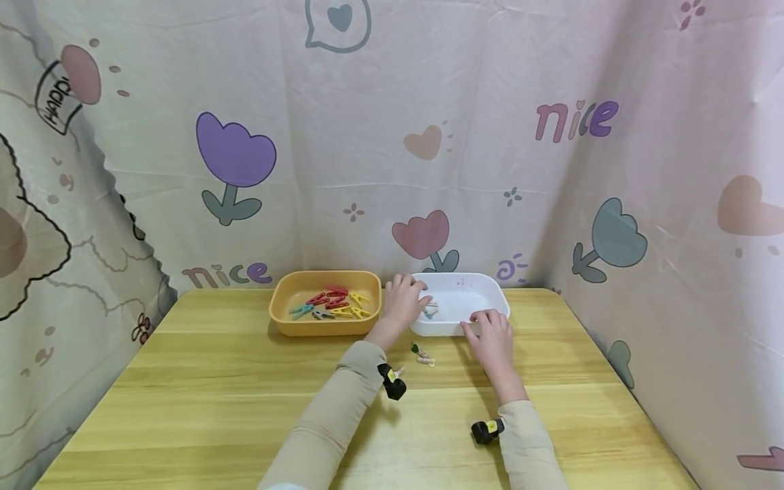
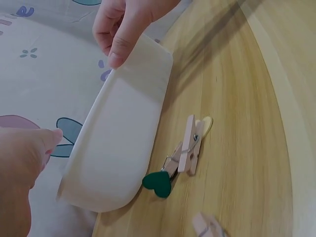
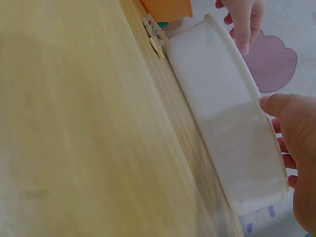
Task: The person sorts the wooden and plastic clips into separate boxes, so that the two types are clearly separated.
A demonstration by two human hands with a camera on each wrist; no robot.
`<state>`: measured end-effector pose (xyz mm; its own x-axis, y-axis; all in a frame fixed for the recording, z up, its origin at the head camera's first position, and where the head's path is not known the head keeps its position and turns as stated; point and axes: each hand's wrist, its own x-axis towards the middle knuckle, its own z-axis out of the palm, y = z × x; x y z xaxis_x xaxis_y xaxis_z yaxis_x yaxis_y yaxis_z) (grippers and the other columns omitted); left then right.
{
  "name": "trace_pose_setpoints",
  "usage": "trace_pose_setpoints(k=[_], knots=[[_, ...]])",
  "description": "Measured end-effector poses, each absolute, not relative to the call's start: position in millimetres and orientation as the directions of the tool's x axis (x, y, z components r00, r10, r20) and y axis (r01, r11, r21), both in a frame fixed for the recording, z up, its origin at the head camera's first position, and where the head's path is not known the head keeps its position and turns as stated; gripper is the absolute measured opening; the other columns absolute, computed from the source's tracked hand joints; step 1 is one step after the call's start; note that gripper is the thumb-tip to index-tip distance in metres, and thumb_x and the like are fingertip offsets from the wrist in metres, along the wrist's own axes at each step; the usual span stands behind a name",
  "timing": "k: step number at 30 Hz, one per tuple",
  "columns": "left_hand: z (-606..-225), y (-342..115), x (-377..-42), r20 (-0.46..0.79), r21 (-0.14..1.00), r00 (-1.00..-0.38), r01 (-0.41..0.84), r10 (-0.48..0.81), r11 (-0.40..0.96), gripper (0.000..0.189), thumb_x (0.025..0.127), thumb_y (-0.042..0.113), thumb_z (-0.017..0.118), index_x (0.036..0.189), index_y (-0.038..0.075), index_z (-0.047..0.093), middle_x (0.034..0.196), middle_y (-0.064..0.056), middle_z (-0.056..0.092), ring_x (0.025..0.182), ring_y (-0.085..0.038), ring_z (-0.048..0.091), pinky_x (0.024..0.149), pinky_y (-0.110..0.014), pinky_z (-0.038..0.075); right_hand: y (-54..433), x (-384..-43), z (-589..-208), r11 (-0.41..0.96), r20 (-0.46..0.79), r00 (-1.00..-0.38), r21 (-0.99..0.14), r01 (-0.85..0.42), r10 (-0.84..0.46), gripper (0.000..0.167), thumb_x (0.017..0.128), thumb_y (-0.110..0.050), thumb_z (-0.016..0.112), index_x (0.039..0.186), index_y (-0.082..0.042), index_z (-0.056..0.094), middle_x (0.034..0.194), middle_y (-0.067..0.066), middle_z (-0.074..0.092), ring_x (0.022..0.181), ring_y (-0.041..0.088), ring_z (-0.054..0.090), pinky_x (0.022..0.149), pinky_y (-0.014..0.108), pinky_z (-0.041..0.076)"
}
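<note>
A white plastic bin (image 1: 461,329) stands at the back of the table, with a few light-coloured clothespins (image 1: 431,309) at its left end. My right hand (image 1: 495,340) grips the bin's front rim, thumb outside and fingers over the inner side. Over the bin's left end is my left hand (image 1: 403,303), its fingers loosely bent downward; nothing shows in its grasp. Two wooden clothespins lie in front of the bin, one with a green heart (image 2: 158,183) and one with a pale yellow piece (image 2: 191,148). Another wooden clothespin (image 2: 207,226) is near my left wrist, partly cut off.
Left of the white bin stands a yellow bin (image 1: 324,329) holding several plastic clothespins in red, yellow, blue and dark grey. A printed cloth (image 1: 343,170) hangs behind the wooden table (image 1: 214,388) and along both sides.
</note>
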<state>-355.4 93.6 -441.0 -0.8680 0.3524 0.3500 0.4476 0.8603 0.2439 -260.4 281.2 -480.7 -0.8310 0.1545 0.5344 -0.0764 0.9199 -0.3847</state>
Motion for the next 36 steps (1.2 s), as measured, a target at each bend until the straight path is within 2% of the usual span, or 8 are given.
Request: trace_pose_setpoints(k=[11, 21, 28, 36], knots=[[-437.6, 72.2, -349.3, 0.425, 0.197, -0.818, 0.501, 0.387, 0.842, 0.027, 0.092, 0.043, 0.064, 0.111, 0.024, 0.069, 0.105, 0.001, 0.059, 0.101, -0.018, 0.047, 0.087, -0.034, 0.039, 282.7, -261.6, -481.1, 0.922, 0.537, -0.829, -0.379, -0.076, 0.152, 0.026, 0.088, -0.031, 0.07, 0.097, -0.007, 0.064, 0.104, 0.014, 0.057, 0.102, 0.035, 0.05, 0.098, 0.051, 0.035], [-436.5, 54.0, -341.5, 0.43, 0.177, -0.795, 0.54, 0.428, 0.823, 0.026, 0.092, 0.042, 0.064, 0.109, 0.023, 0.07, 0.106, 0.0, 0.059, 0.102, -0.02, 0.046, 0.087, -0.036, 0.038, 282.2, -260.5, -480.3, 0.922, 0.534, -0.832, -0.379, -0.074, 0.153, 0.026, 0.089, -0.031, 0.069, 0.097, -0.007, 0.064, 0.105, 0.013, 0.058, 0.103, 0.034, 0.05, 0.098, 0.051, 0.036], [-440.0, 37.4, -336.9, 0.51, 0.08, -0.711, 0.599, 0.483, 0.797, 0.024, 0.092, 0.042, 0.064, 0.107, 0.023, 0.071, 0.106, 0.002, 0.062, 0.101, -0.017, 0.049, 0.083, -0.033, 0.04, 281.9, -260.1, -480.8, 0.918, 0.542, -0.827, -0.387, -0.084, 0.153, 0.025, 0.088, -0.03, 0.07, 0.096, -0.007, 0.064, 0.104, 0.013, 0.058, 0.102, 0.034, 0.05, 0.097, 0.051, 0.036], [-444.3, 16.5, -328.7, 0.595, 0.018, -0.61, 0.661, 0.523, 0.75, 0.023, 0.088, 0.037, 0.071, 0.102, 0.019, 0.073, 0.1, -0.002, 0.064, 0.094, -0.021, 0.05, 0.078, -0.036, 0.041, 281.1, -259.9, -482.3, 0.919, 0.551, -0.821, -0.385, -0.087, 0.152, 0.025, 0.088, -0.03, 0.07, 0.096, -0.007, 0.064, 0.103, 0.013, 0.058, 0.101, 0.034, 0.05, 0.094, 0.05, 0.036]])
